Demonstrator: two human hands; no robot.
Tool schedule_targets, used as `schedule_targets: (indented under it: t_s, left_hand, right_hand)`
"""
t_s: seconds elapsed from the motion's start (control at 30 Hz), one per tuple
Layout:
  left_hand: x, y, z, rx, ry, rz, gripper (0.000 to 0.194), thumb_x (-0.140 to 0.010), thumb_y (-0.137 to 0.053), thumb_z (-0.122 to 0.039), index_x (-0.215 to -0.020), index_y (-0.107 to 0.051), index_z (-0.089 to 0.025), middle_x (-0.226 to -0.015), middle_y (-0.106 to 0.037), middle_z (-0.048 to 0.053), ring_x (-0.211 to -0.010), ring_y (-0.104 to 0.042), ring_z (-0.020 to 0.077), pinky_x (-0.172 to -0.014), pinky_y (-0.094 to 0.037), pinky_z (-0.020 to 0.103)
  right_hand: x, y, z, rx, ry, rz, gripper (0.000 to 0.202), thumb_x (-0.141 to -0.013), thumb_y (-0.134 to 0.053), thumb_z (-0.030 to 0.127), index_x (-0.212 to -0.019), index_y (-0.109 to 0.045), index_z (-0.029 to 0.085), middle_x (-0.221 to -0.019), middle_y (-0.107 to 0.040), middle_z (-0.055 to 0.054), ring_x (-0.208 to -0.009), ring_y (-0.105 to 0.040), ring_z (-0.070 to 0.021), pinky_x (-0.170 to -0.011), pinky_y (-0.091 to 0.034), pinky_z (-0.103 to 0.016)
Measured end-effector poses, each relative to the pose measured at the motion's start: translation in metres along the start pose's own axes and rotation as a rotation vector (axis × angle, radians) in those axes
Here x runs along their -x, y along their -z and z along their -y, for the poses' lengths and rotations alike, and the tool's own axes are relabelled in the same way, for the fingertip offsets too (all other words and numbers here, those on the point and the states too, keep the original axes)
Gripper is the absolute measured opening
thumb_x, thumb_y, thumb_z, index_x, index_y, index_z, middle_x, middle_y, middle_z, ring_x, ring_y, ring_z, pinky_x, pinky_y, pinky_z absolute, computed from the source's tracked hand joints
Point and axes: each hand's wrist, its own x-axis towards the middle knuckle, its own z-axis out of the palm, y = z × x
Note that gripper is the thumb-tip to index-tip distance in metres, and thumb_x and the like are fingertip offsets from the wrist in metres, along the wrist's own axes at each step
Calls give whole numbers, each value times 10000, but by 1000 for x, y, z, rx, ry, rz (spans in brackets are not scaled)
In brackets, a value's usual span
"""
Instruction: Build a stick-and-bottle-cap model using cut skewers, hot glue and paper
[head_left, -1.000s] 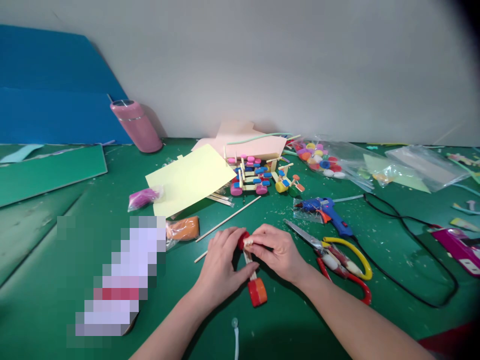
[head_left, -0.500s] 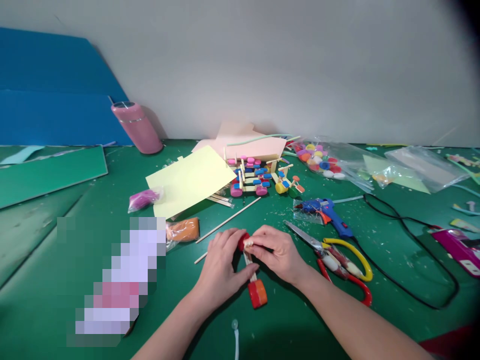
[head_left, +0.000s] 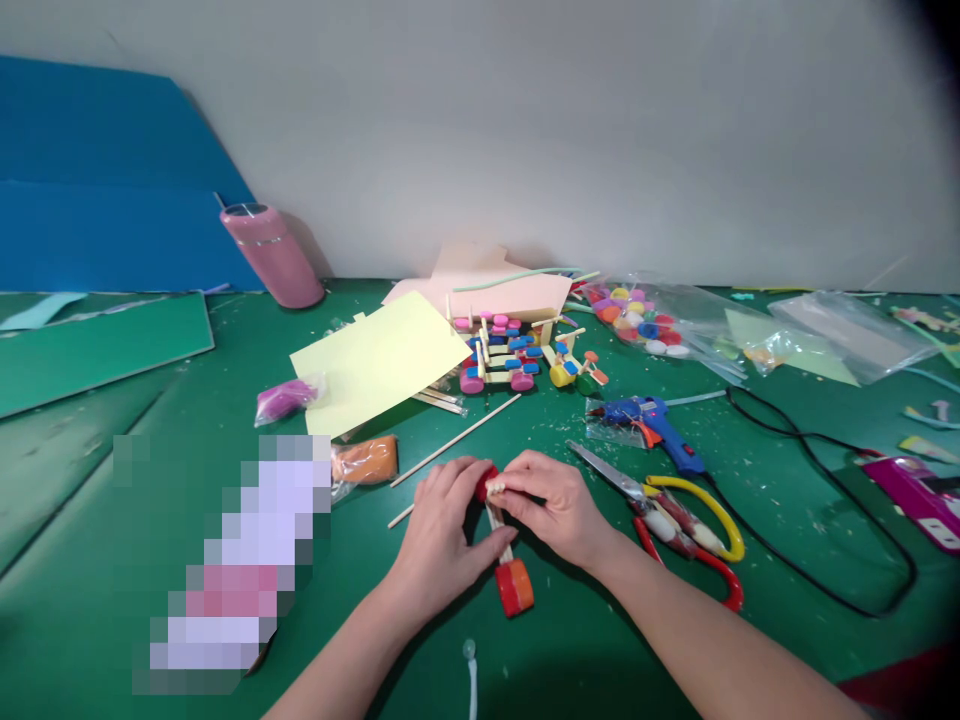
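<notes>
My left hand [head_left: 450,530] is closed around a small craft-stick toy car [head_left: 504,540], its thumb lying across the pale stick. At the near end of the stick are red and orange caps [head_left: 514,588]. A red cap [head_left: 486,484] shows at the far end, between my hands. My right hand [head_left: 551,505] pinches a small pale piece [head_left: 495,489], perhaps a stick end, against that far end. My fingers hide part of the far end.
Finished-looking toy cars [head_left: 501,355] stand behind my hands, beside yellow paper [head_left: 382,355]. Right are scissors [head_left: 622,475], a blue glue gun [head_left: 656,428] with a black cord, and a bag of coloured caps [head_left: 645,320]. Left are thin sticks [head_left: 457,440], orange clay [head_left: 367,460] and a pink bottle [head_left: 276,255].
</notes>
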Motion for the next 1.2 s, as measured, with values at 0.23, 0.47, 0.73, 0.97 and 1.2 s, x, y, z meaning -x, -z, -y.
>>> schedule_targets:
  t_s: [0.23,0.47,0.73,0.97,1.2]
  left_hand:
    - [0,-1,0,-1,3,-1,513,-705,-637,-256,-1158,-410,-182,-1107,-515,109,-1020,-467,266,-843,-401,437]
    - [0,0,-1,5,10,-1,508,-703,-634,-265,-1154,-409,-202,-1107,-522,104,-1020,-481,271,-841,-407,440]
    - [1,0,-1,4,11,-4,510,-703,-633,-266,-1156,-410,-194,-1107,-521,110,-1018,-479,271,-843,-408,446]
    - [0,1,-1,-3,18,12,495,-711,-628,-252,-1150,-419,-163,-1105,-515,121,-1019,-471,265,-846,-404,442]
    - [1,1,-1,5,15,3,497,-708,-629,-260,-1153,-418,-189,-1106,-524,109,-1018,-481,268,-843,-407,442]
  right_hand:
    - [-1,0,1,2,-3,5,153,-820,-572,166,-922,-686,171,-819,-626,-51,-743,-592,-126,-682,-485,-228]
    - [-1,0,1,8,-6,4,154,-829,-561,205,-924,-681,189,-821,-629,-45,-745,-597,-136,-680,-491,-243]
    - [-1,0,1,7,-5,5,154,-829,-561,199,-927,-679,202,-820,-631,-47,-743,-596,-139,-678,-493,-253]
    - [-1,0,1,3,-3,6,155,-819,-572,176,-924,-686,187,-822,-632,-54,-752,-596,-140,-687,-487,-248]
    - [-1,0,1,3,-1,6,157,-821,-570,188,-930,-681,203,-824,-632,-49,-748,-596,-140,-680,-490,-251]
